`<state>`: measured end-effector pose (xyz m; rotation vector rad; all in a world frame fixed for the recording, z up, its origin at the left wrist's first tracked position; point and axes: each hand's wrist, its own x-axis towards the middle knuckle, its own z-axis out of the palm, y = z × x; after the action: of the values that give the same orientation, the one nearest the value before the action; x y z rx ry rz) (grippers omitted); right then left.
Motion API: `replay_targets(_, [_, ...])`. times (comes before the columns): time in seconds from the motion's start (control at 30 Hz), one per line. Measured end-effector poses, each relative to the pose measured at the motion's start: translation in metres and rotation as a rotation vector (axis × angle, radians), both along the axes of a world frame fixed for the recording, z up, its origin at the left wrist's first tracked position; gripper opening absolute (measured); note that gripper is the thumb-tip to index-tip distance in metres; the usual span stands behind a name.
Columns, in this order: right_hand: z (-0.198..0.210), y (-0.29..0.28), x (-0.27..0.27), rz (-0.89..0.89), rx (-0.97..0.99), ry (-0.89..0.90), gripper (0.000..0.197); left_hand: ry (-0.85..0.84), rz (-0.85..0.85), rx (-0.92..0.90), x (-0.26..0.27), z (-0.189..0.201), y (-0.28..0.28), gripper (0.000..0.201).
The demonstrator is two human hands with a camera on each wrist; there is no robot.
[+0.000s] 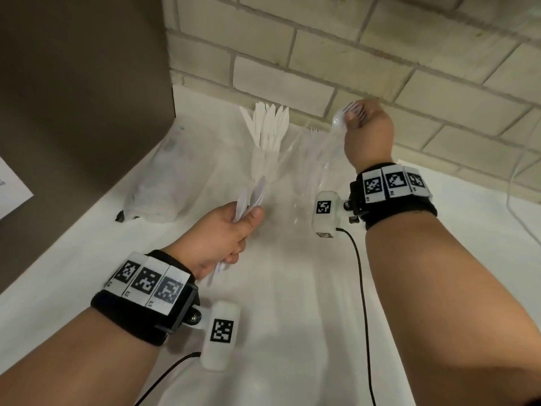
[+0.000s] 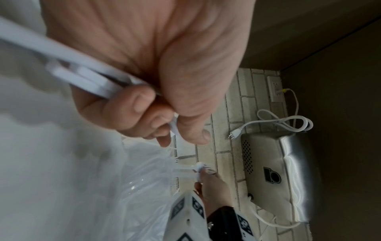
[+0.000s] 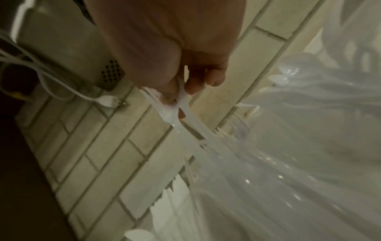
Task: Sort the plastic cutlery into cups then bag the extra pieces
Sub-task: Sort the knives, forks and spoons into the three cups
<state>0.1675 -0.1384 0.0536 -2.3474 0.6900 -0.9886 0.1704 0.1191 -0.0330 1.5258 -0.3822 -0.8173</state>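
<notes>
My left hand point(image 1: 248, 222) grips a bundle of white plastic cutlery point(image 1: 254, 194) with rounded ends, low over the white counter point(image 1: 292, 317); its handles point(image 2: 86, 79) stick out behind my palm. My right hand point(image 1: 351, 115) is raised near the wall and pinches the top edge of a clear plastic bag point(image 1: 310, 177), which hangs down from it; the pinch point(image 3: 177, 101) is close up in the right wrist view. Behind the bag a clear cup point(image 1: 263, 165) holds several white knives point(image 1: 270, 127). Fork tips point(image 1: 315, 131) show to the right of it, and spoons point(image 3: 288, 73) stand further along.
A crumpled plastic bag point(image 1: 158, 183) lies at the left by a brown cabinet side point(image 1: 82, 98). The brick wall point(image 1: 351, 54) closes the back. A steel appliance point(image 2: 278, 171) with a loose white cord point(image 2: 284, 122) sits beyond my right hand.
</notes>
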Motion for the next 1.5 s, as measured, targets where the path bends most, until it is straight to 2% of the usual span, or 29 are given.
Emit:
replay_targets(0.2, [-0.038,-0.002,0.008,-0.032,-0.142,0.531,0.046,0.032,0.011,-0.003,0.001,0.0,0.0,0.022])
replay_targets(0.33, [-0.034,-0.001,0.005,-0.053,-0.223,0.682,0.056,0.033,0.009,-0.019,-0.001,0.001,-0.001,0.02])
replay_targets(0.4, [-0.023,0.003,-0.002,-0.046,-0.219,0.638,0.056,0.013,0.013,0.004,-0.001,0.001,-0.002,0.023])
replay_targets(0.47, [-0.009,0.014,-0.012,0.007,-0.17,0.481,0.05,-0.034,0.026,0.039,-0.001,0.001,-0.004,0.032])
replay_targets(0.53, [0.0,0.036,-0.025,0.157,-0.024,0.323,0.04,-0.085,0.024,0.064,-0.003,0.0,-0.006,0.03])
replay_targets(0.6, [0.002,0.065,-0.042,0.329,0.205,0.314,0.037,-0.17,0.008,0.104,-0.004,0.0,-0.01,0.031])
replay_targets(0.67, [0.001,0.089,-0.058,0.436,0.318,0.436,0.06,-0.328,-0.027,0.166,-0.006,0.001,-0.013,0.03])
replay_targets(0.73, [-0.005,0.102,-0.071,0.472,0.313,0.541,0.085,-0.427,-0.089,0.19,-0.008,0.004,-0.015,0.028])
replay_targets(0.8, [-0.013,0.109,-0.079,0.48,0.288,0.6,0.092,-0.447,-0.145,0.188,-0.012,0.008,-0.016,0.036])
replay_targets(0.83, [-0.017,0.11,-0.082,0.474,0.294,0.602,0.085,-0.462,-0.18,0.174,-0.014,0.009,-0.016,0.038])
replay_targets(0.9, [-0.024,0.112,-0.084,0.422,0.334,0.542,0.054,-0.496,-0.262,0.149,-0.018,0.011,-0.017,0.037])
replay_targets(0.97, [-0.026,0.113,-0.086,0.356,0.361,0.455,0.024,-0.539,-0.288,0.179,-0.022,0.011,-0.017,0.016])
replay_targets(1.07, [-0.031,0.112,-0.091,0.311,0.372,0.391,0.017,-0.585,-0.32,0.23,-0.024,0.006,-0.019,0.015])
replay_targets(1.13, [-0.034,0.113,-0.094,0.317,0.417,0.382,0.016,-0.612,-0.327,0.283,-0.027,0.004,-0.021,0.032])
replay_targets(1.23, [-0.031,0.105,-0.097,0.286,0.425,0.351,0.012,-0.662,-0.324,0.299,-0.027,0.005,-0.019,0.032])
replay_targets(1.3, [-0.018,0.084,-0.098,0.194,0.339,0.241,0.013,-0.749,-0.233,0.321,-0.016,0.008,-0.012,0.037])
replay_targets(1.37, [0.004,0.057,-0.1,0.051,0.148,0.118,0.018,-0.84,-0.005,0.4,0.007,0.009,0.0,0.051])
replay_targets(1.43, [0.028,0.033,-0.105,-0.093,-0.047,0.027,0.023,-0.93,0.215,0.562,0.03,0.014,0.016,0.049])
replay_targets(1.5, [0.045,0.014,-0.104,-0.19,-0.135,-0.028,0.028,-0.95,0.306,0.767,0.05,0.017,0.03,0.048])
